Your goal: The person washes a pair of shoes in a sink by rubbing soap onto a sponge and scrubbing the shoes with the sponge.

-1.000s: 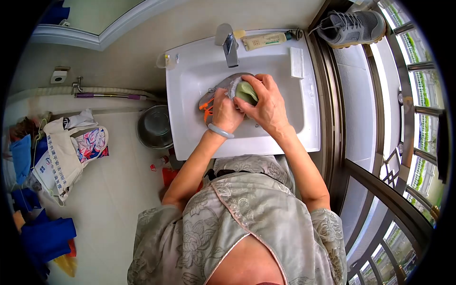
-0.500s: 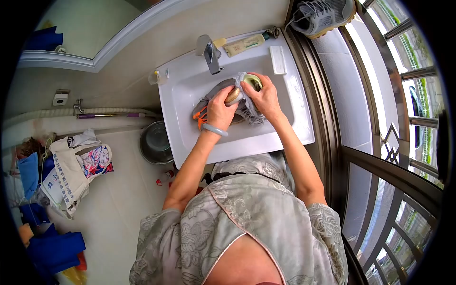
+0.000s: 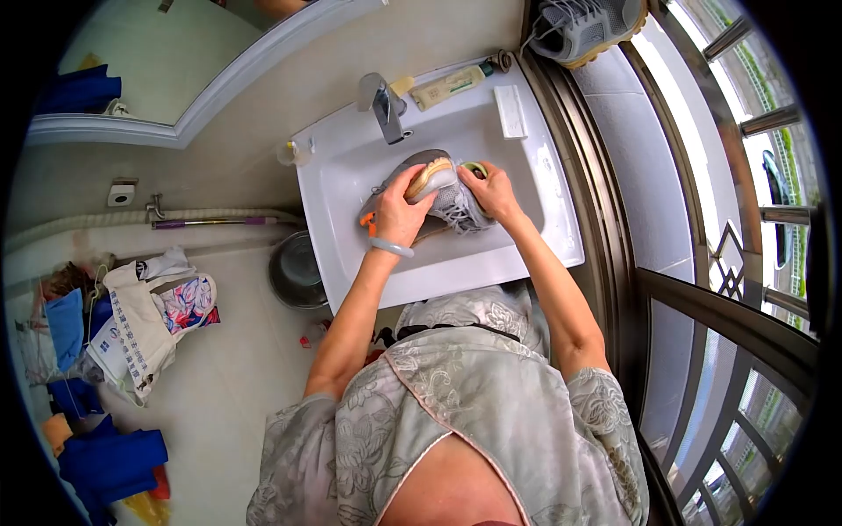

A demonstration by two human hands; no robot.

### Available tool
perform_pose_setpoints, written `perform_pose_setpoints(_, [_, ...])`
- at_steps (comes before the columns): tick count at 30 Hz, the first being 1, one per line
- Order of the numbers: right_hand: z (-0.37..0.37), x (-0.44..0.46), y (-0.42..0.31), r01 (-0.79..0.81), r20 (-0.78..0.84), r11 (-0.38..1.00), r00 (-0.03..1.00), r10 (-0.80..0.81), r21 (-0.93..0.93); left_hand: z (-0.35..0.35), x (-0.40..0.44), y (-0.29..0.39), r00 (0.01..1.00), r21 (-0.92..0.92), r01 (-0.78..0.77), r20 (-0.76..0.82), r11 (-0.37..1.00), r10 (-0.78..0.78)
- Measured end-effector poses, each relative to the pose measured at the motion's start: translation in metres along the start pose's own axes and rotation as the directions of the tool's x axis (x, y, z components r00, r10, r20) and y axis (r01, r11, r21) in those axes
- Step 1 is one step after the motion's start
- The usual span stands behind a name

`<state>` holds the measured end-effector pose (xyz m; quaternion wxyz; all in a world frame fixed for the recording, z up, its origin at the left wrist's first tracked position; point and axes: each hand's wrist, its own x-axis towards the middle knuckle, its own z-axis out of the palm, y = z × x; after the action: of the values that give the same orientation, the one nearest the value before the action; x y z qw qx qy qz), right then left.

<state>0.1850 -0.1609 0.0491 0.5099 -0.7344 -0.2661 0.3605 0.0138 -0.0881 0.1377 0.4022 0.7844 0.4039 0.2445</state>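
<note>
My left hand (image 3: pixel 402 210), with a grey bangle on the wrist, grips the toe end of a grey sneaker (image 3: pixel 469 210) over the sink (image 3: pixel 333 263). The sneaker's tan sole edge shows at the toe, and its laces hang loose. My right hand (image 3: pixel 493 188) is closed around a pale green scrub brush (image 3: pixel 474 168) with a looped handle, close against the sneaker. Its bristles are hidden. Under the left hand lies another grey shoe (image 3: pixel 412 161) in the basin, with an orange part (image 3: pixel 367 220) at its left side.
A faucet (image 3: pixel 382 105) rises at the sink's back, beside a tube (image 3: pixel 449 86) and a white soap dish (image 3: pixel 510 112). Another grey sneaker (image 3: pixel 583 31) sits on the window ledge. A dark basin (image 3: pixel 296 270) and a cloth bag (image 3: pixel 140 337) are on the left.
The sneaker has turned in my left hand, so its toe and tan sole edge show more. The brush in my right hand has moved slightly down and right.
</note>
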Motion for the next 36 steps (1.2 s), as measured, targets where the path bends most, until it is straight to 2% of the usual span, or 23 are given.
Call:
perform_pose_setpoints(1, [-0.003, -0.002, -0.019, 0.004, 0.008, 1.000, 1.000, -0.004, -0.002, -0.001, 0.000, 0.004, 1.000, 0.038, 0.016, 0.000, 0.999, -0.016])
perform_pose_setpoints(4, [-0.004, -0.029, -0.075, 0.295, -0.065, 0.955, 0.953, -0.296, -0.021, 0.000, 0.004, 0.012, 0.999, 0.023, 0.018, -0.043, 1.000, -0.017])
perform_pose_setpoints(6, [-0.006, -0.045, -0.112, 0.464, 0.032, 0.876, 0.885, -0.464, -0.131, 0.000, 0.007, 0.020, 0.999, 0.073, 0.039, -0.029, 0.997, -0.037])
perform_pose_setpoints(7, [-0.002, -0.036, -0.099, 0.463, 0.031, 0.877, 0.886, -0.463, -0.129, -0.002, 0.008, 0.023, 0.998, 0.128, 0.058, -0.020, 0.990, -0.056])
perform_pose_setpoints(9, [0.010, -0.003, -0.047, 0.309, -0.079, 0.951, 0.948, -0.308, 0.008, -0.002, 0.008, 0.019, 0.997, 0.161, 0.045, -0.076, 0.986, -0.033])
perform_pose_setpoints(10, [0.008, 0.007, -0.031, 0.135, 0.054, 0.985, 0.988, -0.141, 0.110, 0.000, 0.009, 0.020, 0.996, 0.161, 0.039, -0.085, 0.986, -0.026])
perform_pose_setpoints(12, [0.009, 0.018, -0.015, 0.018, 0.090, 0.990, 0.995, -0.031, 0.141, 0.002, 0.007, 0.022, 0.993, 0.175, 0.063, -0.106, 0.983, -0.045])
perform_pose_setpoints(13, [0.002, 0.019, -0.024, 0.016, 0.082, 0.998, 0.996, -0.022, 0.068, 0.002, 0.004, 0.019, 0.992, 0.174, 0.075, -0.117, 0.982, -0.055])
perform_pose_setpoints(14, [-0.006, 0.017, -0.033, 0.009, 0.074, 1.000, 0.997, -0.008, -0.007, 0.002, 0.001, 0.017, 0.999, 0.129, 0.035, -0.034, 0.991, -0.031])
perform_pose_setpoints(17, [-0.022, 0.025, -0.034, -0.062, 0.029, 0.980, 0.998, 0.058, 0.191, 0.008, 0.011, 0.007, 0.968, -0.078, -0.137, 0.200, 0.988, 0.150])
perform_pose_setpoints(19, [-0.026, 0.026, -0.046, -0.061, 0.008, 0.970, 0.998, 0.061, 0.234, 0.014, 0.012, 0.011, 0.972, -0.175, -0.064, 0.213, 0.982, 0.102])
perform_pose_setpoints(20, [-0.026, 0.025, -0.050, 0.024, -0.036, 0.967, 0.999, -0.016, 0.254, 0.019, 0.011, 0.014, 0.969, -0.269, 0.011, 0.239, 0.963, 0.055])
perform_pose_setpoints(21, [-0.029, 0.017, -0.068, 0.108, -0.082, 0.957, 0.993, -0.089, 0.268, 0.025, 0.013, 0.015, 0.985, -0.174, -0.037, 0.162, 0.984, 0.066])
perform_pose_setpoints(22, [-0.033, 0.001, -0.099, 0.198, -0.100, 0.965, 0.978, -0.182, 0.174, 0.030, 0.015, 0.019, 0.984, -0.183, -0.033, 0.165, 0.983, 0.063])
perform_pose_setpoints(23, [-0.031, -0.007, -0.113, 0.342, -0.153, 0.938, 0.925, -0.347, -0.062, 0.034, 0.017, 0.025, 0.990, -0.052, 0.020, 0.138, 0.998, -0.012])
perform_pose_setpoints(24, [-0.028, -0.013, -0.120, 0.452, -0.164, 0.841, 0.844, -0.511, -0.296, 0.037, 0.019, 0.028, 0.992, 0.083, 0.072, 0.101, 0.994, -0.080])
perform_pose_setpoints(26, [-0.020, -0.030, -0.119, 0.569, -0.155, 0.702, 0.719, -0.677, -0.428, 0.045, 0.023, 0.020, 0.997, 0.125, 0.033, 0.059, 0.992, -0.040])
perform_pose_setpoints(28, [-0.015, -0.045, -0.098, 0.571, -0.178, 0.673, 0.686, -0.706, -0.470, 0.044, 0.028, 0.013, 0.980, 0.286, 0.019, 0.186, 0.958, -0.075])
perform_pose_setpoints(29, [-0.017, -0.052, -0.089, 0.585, -0.160, 0.645, 0.667, -0.727, -0.491, 0.044, 0.025, 0.015, 0.985, 0.324, -0.030, 0.169, 0.946, -0.027])
perform_pose_setpoints(30, [-0.019, -0.057, -0.082, 0.600, -0.142, 0.618, 0.649, -0.747, -0.508, 0.048, 0.024, 0.013, 0.986, 0.321, -0.028, 0.166, 0.947, -0.028])
perform_pose_setpoints(32, [-0.022, -0.061, -0.064, 0.621, -0.144, 0.585, 0.612, -0.778, -0.522, 0.057, 0.015, 0.005, 0.992, 0.173, -0.121, -0.026, 0.977, 0.127])
perform_pose_setpoints(33, [-0.023, -0.060, -0.063, 0.640, -0.152, 0.545, 0.563, -0.813, -0.542, 0.057, 0.017, 0.007, 0.996, 0.219, -0.091, 0.017, 0.971, 0.090])
perform_pose_setpoints(36, [-0.028, -0.054, -0.064, 0.660, -0.182, 0.554, 0.546, -0.818, -0.508, 0.058, 0.018, 0.014, 0.996, 0.249, -0.087, 0.018, 0.965, 0.086])
